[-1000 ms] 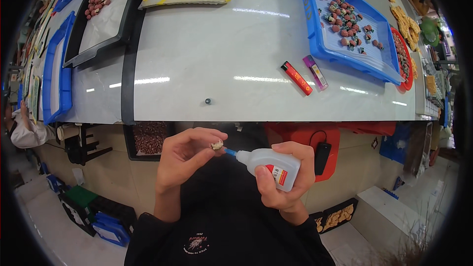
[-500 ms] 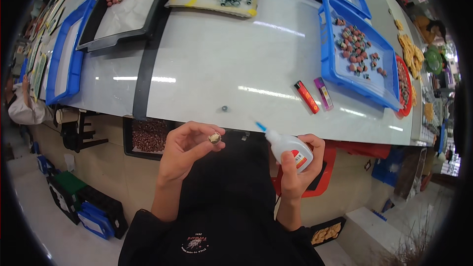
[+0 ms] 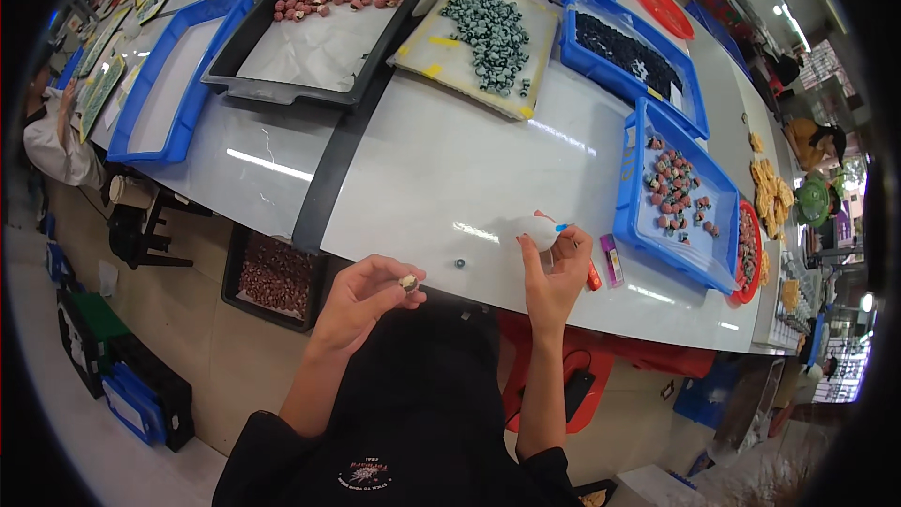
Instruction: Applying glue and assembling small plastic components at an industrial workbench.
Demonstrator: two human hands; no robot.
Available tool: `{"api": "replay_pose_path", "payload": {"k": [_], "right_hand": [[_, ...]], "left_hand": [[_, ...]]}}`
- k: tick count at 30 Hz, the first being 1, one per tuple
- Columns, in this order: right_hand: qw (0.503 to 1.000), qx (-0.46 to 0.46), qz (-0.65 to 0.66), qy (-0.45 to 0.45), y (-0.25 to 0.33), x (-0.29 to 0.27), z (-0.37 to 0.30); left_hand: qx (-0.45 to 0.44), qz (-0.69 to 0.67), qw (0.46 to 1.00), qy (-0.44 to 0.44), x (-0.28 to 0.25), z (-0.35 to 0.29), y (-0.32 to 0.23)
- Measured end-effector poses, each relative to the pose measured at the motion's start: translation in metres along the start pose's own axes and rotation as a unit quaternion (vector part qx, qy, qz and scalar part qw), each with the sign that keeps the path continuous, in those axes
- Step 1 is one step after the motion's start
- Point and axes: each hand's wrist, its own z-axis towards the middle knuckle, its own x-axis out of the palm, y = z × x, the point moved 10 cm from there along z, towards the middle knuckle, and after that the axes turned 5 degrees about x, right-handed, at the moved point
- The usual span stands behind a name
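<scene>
My left hand (image 3: 361, 305) is closed in a pinch on a small round piece (image 3: 408, 284) with a cream-coloured top, just off the table's near edge. In my right hand (image 3: 558, 272) is a white squeeze bottle (image 3: 533, 233) over the near part of the table. Its blue nozzle tip (image 3: 561, 227) points right, and my fingers cover part of the bottle. Between the two hands, a small dark bead (image 3: 459, 264) lies on the table. A red lighter (image 3: 593, 277), partly hidden, and a purple lighter (image 3: 613, 263) lie just right of my right hand.
A blue tray (image 3: 631, 225) with reddish balls stands at the right. Farther back are a blue tray of black pieces (image 3: 624, 47), a board of green pieces (image 3: 488, 38) and a black tray (image 3: 282, 92) of reddish pieces. Below the table edge sits a dark bin (image 3: 272, 277).
The squeeze bottle has moved forward over the table and turned, its nozzle swinging from up-left to right. My left hand still pinches the round piece. The whole view has shifted and tilted.
</scene>
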Motion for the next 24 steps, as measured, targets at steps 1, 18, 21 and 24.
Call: {"api": "replay_pose_path", "payload": {"k": [1,18,21,24], "right_hand": [[0.999,-0.024,0.01,-0.021,0.003,-0.003,0.0],[0.951,-0.129,-0.244,0.138,0.043,0.063,-0.038],[0.94,-0.123,-0.276,0.159,0.039,0.07,-0.038],[0.953,-0.094,-0.233,0.168,0.039,0.072,-0.042]], "left_hand": [[0.004,-0.004,1.0,-0.001,-0.002,0.001,-0.001],[-0.006,-0.033,0.999,-0.014,-0.011,0.01,0.003],[-0.007,-0.037,0.999,-0.009,-0.011,0.01,0.004],[-0.005,-0.045,0.999,-0.008,-0.012,0.008,0.005]]}}
